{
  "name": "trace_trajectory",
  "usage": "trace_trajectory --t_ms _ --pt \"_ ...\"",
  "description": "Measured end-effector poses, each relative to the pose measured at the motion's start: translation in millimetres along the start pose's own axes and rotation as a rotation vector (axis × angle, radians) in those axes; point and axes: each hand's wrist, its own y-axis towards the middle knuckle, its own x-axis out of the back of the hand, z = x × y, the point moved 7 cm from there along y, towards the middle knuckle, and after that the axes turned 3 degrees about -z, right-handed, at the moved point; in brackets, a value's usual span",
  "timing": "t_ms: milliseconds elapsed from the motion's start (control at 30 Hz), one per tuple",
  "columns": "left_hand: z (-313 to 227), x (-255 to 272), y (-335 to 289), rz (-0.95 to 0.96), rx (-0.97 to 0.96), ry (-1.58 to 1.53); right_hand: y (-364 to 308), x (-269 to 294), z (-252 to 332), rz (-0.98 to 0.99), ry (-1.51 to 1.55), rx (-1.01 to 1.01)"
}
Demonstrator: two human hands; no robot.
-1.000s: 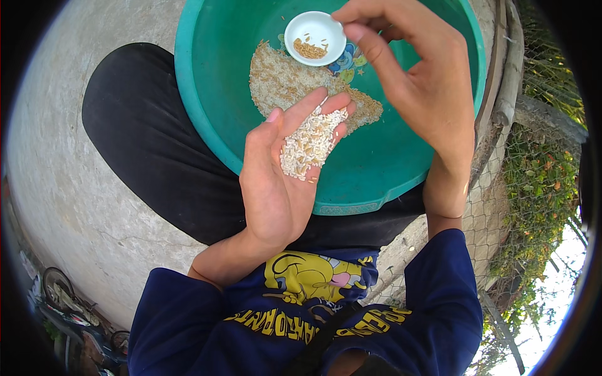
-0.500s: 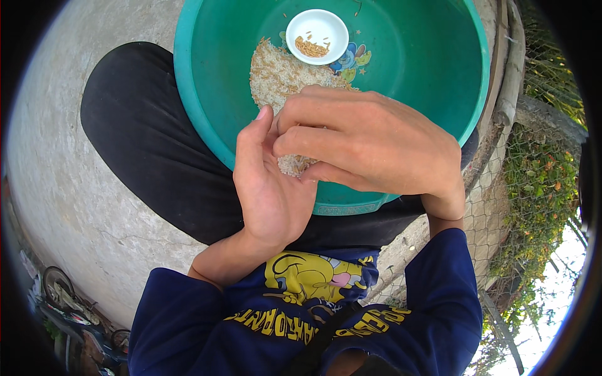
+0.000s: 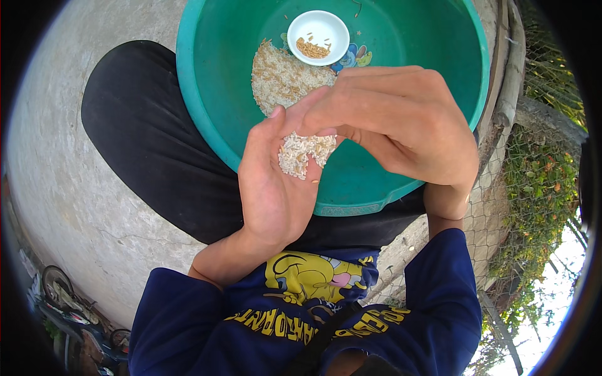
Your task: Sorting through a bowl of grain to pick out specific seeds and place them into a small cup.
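Observation:
My left hand is cupped palm up and holds a small heap of white rice mixed with some brown husked grains. Over the heap comes my right hand, its fingertips pinched together at the rice; whatever they grip is hidden. Both hands hover above the near side of a green plastic basin. On the basin's floor lies a larger pile of rice speckled with brown grains. Beside that pile stands a small white bowl with several brown unhusked grains in it.
The basin rests against my legs in black trousers. Grey concrete floor extends to the left. A wire fence with plants behind it runs along the right. A motorbike is at the lower left.
My right hand has lifted and tilted, with its fingertips drawn closer together, uncovering more of the rice in my left palm. My left hand has barely shifted.

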Motion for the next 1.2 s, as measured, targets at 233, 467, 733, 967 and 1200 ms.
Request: trace_trajectory --t_ms 233,467,733,967,1200 --pt "-1.6 -1.2 -0.5 -0.023 0.010 -0.023 -5.8 -7.9 -4.1 0.085 0.020 0.035" --pt "-4.4 6.3 -0.2 -0.059 -0.027 -0.033 -5.8 -5.6 -0.6 0.057 -0.077 0.045" --pt "-3.0 3.3 -0.5 -0.071 -0.029 -0.024 -8.0 -21.8 -6.5 0.144 -0.218 0.039" --pt "-1.5 -0.7 0.4 0.020 -0.029 -0.009 -8.2 -10.9 -7.1 0.099 -0.175 0.015" --pt "-8.6 -3.1 -1.2 -0.038 -0.087 0.218 4.4 20.9 -17.1 -0.278 -0.371 -0.135"
